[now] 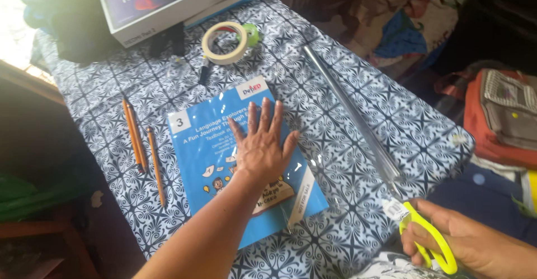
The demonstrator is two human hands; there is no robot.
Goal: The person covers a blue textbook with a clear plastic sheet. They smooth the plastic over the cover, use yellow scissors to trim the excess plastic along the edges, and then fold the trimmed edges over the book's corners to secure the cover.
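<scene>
— Where are the hands?

— The left hand (262,145) lies flat and fully open, fingers spread, palm down on a blue book (243,167) in the middle of the desk (358,83). It grips nothing, only presses. The right hand (475,245) is at the lower right corner, fingers curled closed through the handles of yellow scissors (428,237).

— And the scissors touch what?

— Their blades meet the near end of a clear plastic sheet (352,111) that runs as a long folded strip from the desk's far side down to the right edge. Clear plastic also lies over the book's lower right part; how the two pieces join I cannot tell.

— What else is around the book?

— Three orange pencils (142,145) lie just left of it, roughly parallel. Beyond its top edge sits a roll of masking tape (225,42), with a dark pen (204,72) beside it and something small and green touching the roll. Farther back, a white box (159,5) rests on dark objects. A patterned blue-and-white cloth covers the desk. Off the right edge lies an orange and grey bag (503,119).

— Anything between the hands?

— Only bare cloth and the plastic's end.
</scene>
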